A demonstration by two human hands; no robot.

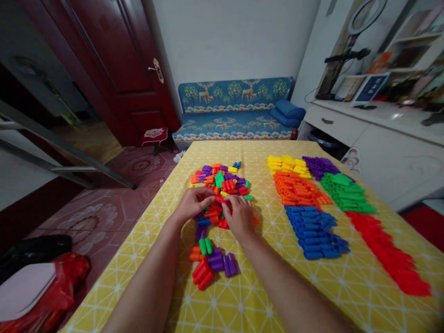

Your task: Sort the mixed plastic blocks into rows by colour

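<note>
A mixed heap of small, tube-shaped plastic pieces [210,178] in red, orange, purple, green, yellow and blue lies on the yellow patterned tablecloth [152,259]. Over its near part, my left hand [193,203] and my right hand [240,216] meet at a red plastic piece [220,199], pinched between their fingertips. My fingers partly cover it. Closer to me is a smaller cluster with red pieces [203,274], purple pieces [215,260], green pieces [205,246] and orange pieces [196,253].
On the right lie sorted piles: yellow [289,165], orange [298,188], blue [314,231], purple [319,167], green [347,192] and red [386,252]. Beyond the table stands a blue sofa [236,121]. A white dresser [381,148] is at right, a red bag [74,273] at left.
</note>
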